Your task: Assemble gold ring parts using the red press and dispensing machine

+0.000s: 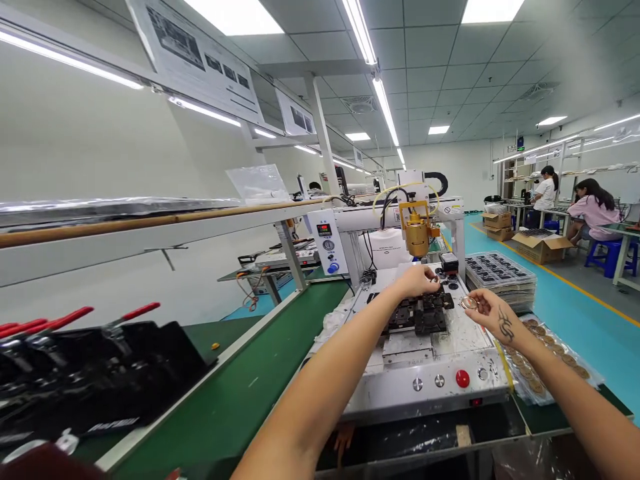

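Observation:
My left hand is closed in a pinch above the black fixture on the machine's white bed. Its fingertips are around a small part that I cannot make out. To the right, my right hand grips a round copper-rimmed disc between thumb and fingers, held just off the fixture's right side. A gold-coloured machine head hangs behind and above the fixture. Beside the machine, under my right forearm, a clear plastic tray holds several round coppery discs.
The machine's front panel has a red button and silver buttons. A stack of trays with black parts stands at the right. Black fixtures with red-handled clamps occupy the left. People sit and stand at benches in the right background.

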Demonstrator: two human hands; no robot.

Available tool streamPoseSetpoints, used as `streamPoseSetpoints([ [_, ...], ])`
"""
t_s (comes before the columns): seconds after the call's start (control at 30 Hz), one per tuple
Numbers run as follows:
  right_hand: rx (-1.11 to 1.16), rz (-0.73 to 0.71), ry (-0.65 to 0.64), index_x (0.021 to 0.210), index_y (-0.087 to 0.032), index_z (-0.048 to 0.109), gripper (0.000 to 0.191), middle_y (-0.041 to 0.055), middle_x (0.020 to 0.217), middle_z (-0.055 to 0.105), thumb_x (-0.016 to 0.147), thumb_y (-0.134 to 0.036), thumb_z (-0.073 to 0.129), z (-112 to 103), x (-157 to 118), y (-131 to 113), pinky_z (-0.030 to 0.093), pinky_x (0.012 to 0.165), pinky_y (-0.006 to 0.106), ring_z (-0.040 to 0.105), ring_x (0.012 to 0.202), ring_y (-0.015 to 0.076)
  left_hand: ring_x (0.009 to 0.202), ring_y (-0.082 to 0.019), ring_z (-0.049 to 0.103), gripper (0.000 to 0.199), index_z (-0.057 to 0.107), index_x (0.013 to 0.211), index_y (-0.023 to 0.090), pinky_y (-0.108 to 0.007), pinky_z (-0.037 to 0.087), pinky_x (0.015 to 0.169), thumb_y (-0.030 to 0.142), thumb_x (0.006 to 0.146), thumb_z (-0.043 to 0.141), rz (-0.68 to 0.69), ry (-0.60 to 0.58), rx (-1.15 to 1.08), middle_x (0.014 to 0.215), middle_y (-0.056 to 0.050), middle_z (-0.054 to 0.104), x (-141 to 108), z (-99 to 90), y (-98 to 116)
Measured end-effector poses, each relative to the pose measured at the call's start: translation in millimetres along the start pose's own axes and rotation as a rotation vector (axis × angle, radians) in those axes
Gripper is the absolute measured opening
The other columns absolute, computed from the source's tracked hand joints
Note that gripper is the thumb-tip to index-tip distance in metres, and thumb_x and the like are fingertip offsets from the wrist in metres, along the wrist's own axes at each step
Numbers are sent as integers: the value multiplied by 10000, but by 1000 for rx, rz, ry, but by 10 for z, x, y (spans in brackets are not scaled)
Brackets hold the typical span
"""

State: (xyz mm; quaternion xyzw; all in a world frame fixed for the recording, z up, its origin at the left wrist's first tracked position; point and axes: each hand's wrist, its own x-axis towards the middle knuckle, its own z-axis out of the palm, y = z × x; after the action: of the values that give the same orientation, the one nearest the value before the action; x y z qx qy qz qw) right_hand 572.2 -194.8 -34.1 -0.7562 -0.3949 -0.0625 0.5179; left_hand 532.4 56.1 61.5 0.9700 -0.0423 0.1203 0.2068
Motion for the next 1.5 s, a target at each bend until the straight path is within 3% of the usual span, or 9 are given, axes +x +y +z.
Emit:
streamPoseSetpoints([
  [0.2, -94, -12, -316, 1018, -148, 733, 310, 29, 851, 697, 831, -370, 841, 288, 855, 172, 533, 757, 328, 626, 777, 188, 821, -190, 723, 294, 724, 1091, 159, -294, 567, 738, 320, 845, 723, 26, 84, -211, 1004, -97, 785, -734, -451, 170],
  [0.4, -161, -42, -546, 1123, -143, 728, 284, 37, 1004, 740, 998, -396, 760, 389, 1106, 285, 601, 846, 379, 716, 892, 199, 744, -160, 667, 203, 687, 1034, 210, -295, 559, 703, 269, 841, 707, 54, 159, -284, 908, -24, 753, -1683, -585, 231],
  [0.67, -249, -124, -475, 1045, -156, 764, 315, 59, 1044, 770, 1013, -467, 725, 449, 1069, 361, 568, 973, 437, 725, 1018, 234, 802, -172, 675, 242, 683, 1102, 232, -316, 589, 782, 238, 861, 662, -75, 207, -268, 923, -3, 742, -2539, -469, 214],
  [0.83, -291, -168, -289, 955, -163, 818, 346, 87, 895, 748, 928, -506, 780, 543, 1009, 300, 538, 932, 426, 698, 970, 277, 825, -178, 672, 280, 653, 1138, 228, -326, 591, 809, 204, 860, 643, -65, 234, -327, 943, -14, 719, -2743, -133, 295],
  [0.97, -308, -183, -48, 1108, -158, 789, 406, 133, 1036, 707, 1028, -514, 608, 400, 598, 112, 502, 939, 408, 640, 1021, 284, 849, -180, 662, 296, 657, 1104, 230, -303, 577, 796, 160, 817, 673, -28, 172, -405, 987, -23, 710, -2785, 395, 348],
  [1.1, -325, -157, 157, 1068, -171, 692, 419, 117, 1039, 657, 1055, -563, 546, 139, -357, 26, 486, 916, 408, 608, 990, 273, 842, -193, 683, 297, 673, 1059, 217, -301, 571, 783, 161, 775, 738, -60, -11, -444, 971, -26, 736, -2936, 1045, 207],
  [1.2, -402, -116, 209, 992, -220, 668, 431, 76, 976, 647, 995, -650, 635, 75, -1082, 112, 487, 838, 411, 605, 930, 280, 1101, -287, 729, 328, 675, 1045, 215, -414, 575, 997, 146, 743, 785, -99, -85, -406, 1183, -89, 774, -3041, 1450, -16],
  [1.37, -465, -112, 419, 992, -233, 638, 340, 100, 958, 655, 1009, -571, 667, 311, -1738, 157, 490, 853, 488, 605, 933, 321, 1514, -372, 503, 371, 652, 1057, 212, -588, 328, 1300, 96, 734, 793, -78, -76, -327, 1521, -161, 641, -3221, 1782, -265],
  [1.5, -285, -220, 164, 1102, -254, 671, 86, 86, 1021, 718, 1069, -292, 602, 767, -1998, -61, 578, 839, 426, 688, 936, 276, 1522, -334, 503, 422, 627, 1127, 223, -572, 302, 1328, 103, 756, 789, -20, -61, -328, 1515, -134, 653, -3483, 1851, -191],
])
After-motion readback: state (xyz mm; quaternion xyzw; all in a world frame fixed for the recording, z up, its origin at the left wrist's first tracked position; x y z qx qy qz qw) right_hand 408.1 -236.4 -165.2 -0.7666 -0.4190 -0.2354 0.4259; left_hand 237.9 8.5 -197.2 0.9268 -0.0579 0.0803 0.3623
